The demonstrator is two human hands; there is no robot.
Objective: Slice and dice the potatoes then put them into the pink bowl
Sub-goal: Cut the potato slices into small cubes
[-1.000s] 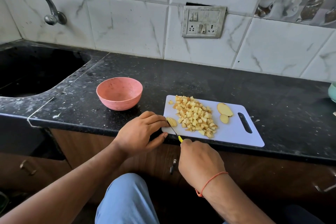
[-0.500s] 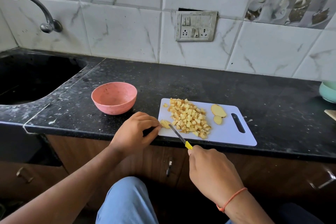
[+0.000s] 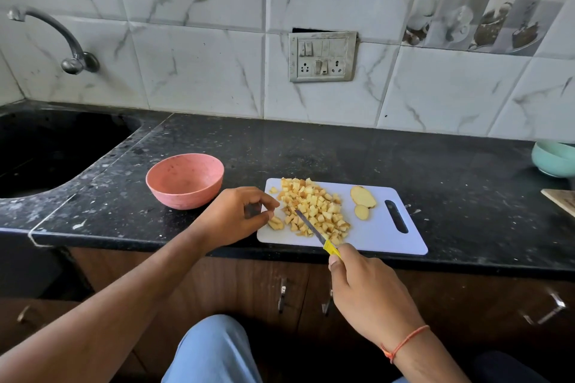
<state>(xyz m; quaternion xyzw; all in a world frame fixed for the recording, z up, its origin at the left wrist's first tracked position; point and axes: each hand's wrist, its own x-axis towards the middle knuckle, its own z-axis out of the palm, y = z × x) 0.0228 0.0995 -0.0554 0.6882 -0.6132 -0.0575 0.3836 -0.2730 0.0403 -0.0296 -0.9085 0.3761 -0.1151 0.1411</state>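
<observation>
Yellow-handled knife point(image 3: 314, 232) sits gripped in your right hand point(image 3: 367, 295), blade over the diced potatoes point(image 3: 314, 208) on the white cutting board point(image 3: 382, 239). Your left hand point(image 3: 236, 216), fingers curled, holds nothing visible. The pink bowl point(image 3: 185, 180) stands just left.

Bowl point(image 3: 185, 180) centre-left of frame, cutting board point(image 3: 379, 233) right of it, diced potato point(image 3: 312, 210) on board, 2 slices point(image 3: 362, 200) further right.

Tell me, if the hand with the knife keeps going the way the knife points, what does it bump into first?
Probably the diced potato pile: the right hand aims the knife up-left, its tip already over the cubes. Whether the blade touches them is unclear.
</observation>
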